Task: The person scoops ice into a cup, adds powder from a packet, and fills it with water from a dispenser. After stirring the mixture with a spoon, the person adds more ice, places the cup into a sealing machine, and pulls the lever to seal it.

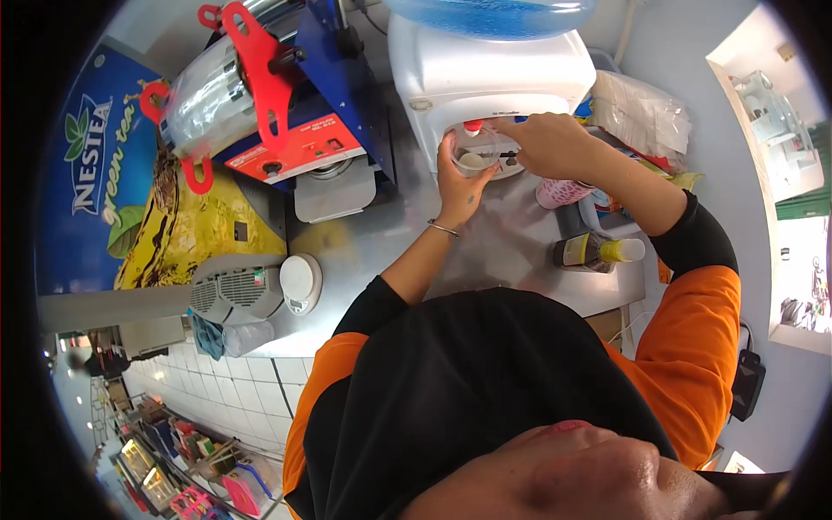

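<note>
Cup point(475, 157): clear, upper middle of the frame; we found its mouth just below the red tap point(472, 127), long axis seemingly upright.
Left hand point(461, 188): we saw it half-curled, gripping the cup.
Right hand point(548, 146): nearer the tap, index finger extended; contact and any hold we could not tell.

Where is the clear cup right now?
In the head view, the clear cup is near the top, just right of centre, in the left hand at the red tap of the white water dispenser.
</note>
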The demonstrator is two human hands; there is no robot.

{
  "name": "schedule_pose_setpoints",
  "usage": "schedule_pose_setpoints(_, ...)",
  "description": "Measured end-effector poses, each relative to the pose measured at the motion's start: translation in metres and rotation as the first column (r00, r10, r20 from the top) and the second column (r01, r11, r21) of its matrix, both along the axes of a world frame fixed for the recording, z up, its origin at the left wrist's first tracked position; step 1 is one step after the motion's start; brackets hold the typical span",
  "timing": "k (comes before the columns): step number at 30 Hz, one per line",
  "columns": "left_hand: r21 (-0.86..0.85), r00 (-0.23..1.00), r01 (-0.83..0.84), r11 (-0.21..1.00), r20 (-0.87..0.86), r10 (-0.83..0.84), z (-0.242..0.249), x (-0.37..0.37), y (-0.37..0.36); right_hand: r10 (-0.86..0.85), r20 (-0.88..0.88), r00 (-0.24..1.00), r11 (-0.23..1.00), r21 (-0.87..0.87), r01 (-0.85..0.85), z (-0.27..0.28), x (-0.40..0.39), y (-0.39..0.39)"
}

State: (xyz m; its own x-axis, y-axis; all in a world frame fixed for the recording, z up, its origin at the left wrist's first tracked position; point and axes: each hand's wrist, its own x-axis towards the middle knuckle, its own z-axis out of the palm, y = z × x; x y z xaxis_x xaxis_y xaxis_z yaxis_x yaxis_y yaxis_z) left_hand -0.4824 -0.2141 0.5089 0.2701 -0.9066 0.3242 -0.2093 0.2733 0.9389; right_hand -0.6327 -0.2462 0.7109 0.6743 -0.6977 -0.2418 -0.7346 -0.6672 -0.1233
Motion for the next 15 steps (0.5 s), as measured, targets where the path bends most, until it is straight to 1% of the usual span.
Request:
schedule_pose_setpoints(1,-0.018,1.000,0.000,1.000,0.013,0.000,0.001,0.000,0.002,-0.045,-0.066,0.997,0.999,0.001,0.045,0.000,0.004,0.000)
schedule_pose_setpoints(2,-0.039,1.000,-0.001,0.999,0.025,0.002,0.002,0.000,0.003,-0.032,-0.071,0.997,0.999,0.002,0.032,0.001,0.007,0.000)
schedule_pose_setpoints(4,-0.033,1.000,-0.012,0.999,0.010,0.013,0.003,0.001,0.003,-0.074,-0.096,0.993,0.997,0.026,0.077,0.004,0.009,0.003)
schedule_pose_setpoints(5,-0.029,1.000,-0.005,1.000,0.005,0.005,0.003,0.001,0.004,-0.059,-0.107,0.992,0.998,0.029,0.063,-0.005,0.005,-0.002)
schedule_pose_setpoints(7,-0.040,1.000,-0.017,0.999,0.014,0.018,0.001,0.001,0.003,-0.003,0.016,1.000,0.998,0.056,0.002,-0.029,-0.002,-0.016)
schedule_pose_setpoints(8,-0.056,0.999,-0.019,0.998,0.030,0.021,0.001,0.001,0.003,0.005,0.008,1.000,0.998,0.056,-0.005,-0.032,-0.002,-0.020)
schedule_pose_setpoints(9,-0.061,0.999,-0.032,0.998,0.020,0.033,0.001,0.001,0.001,-0.068,0.065,0.996,0.970,0.236,0.051,-0.031,0.000,-0.024)
schedule_pose_setpoints(10,-0.071,0.999,-0.027,0.997,0.022,0.029,0.001,0.001,0.000,-0.149,0.106,0.983,0.906,0.412,0.093,-0.029,0.003,-0.027)
schedule_pose_setpoints(11,-0.076,0.999,-0.019,0.997,0.026,0.021,0.000,0.002,0.002,-0.138,0.101,0.985,0.907,0.412,0.085,-0.028,0.005,-0.028)
schedule_pose_setpoints(13,-0.072,1.000,-0.024,0.997,0.018,0.025,0.005,0.002,0.004,-0.262,0.115,0.958,0.818,0.553,0.157,-0.026,0.009,-0.028)
schedule_pose_setpoints(14,-0.068,1.000,-0.019,0.997,0.014,0.020,0.008,0.002,0.005,-0.256,0.113,0.960,0.819,0.552,0.154,-0.026,0.011,-0.029)
schedule_pose_setpoints(15,-0.069,1.000,-0.024,0.997,0.013,0.025,0.007,0.002,0.004,-0.301,0.112,0.947,0.780,0.600,0.177,-0.025,0.012,-0.029)
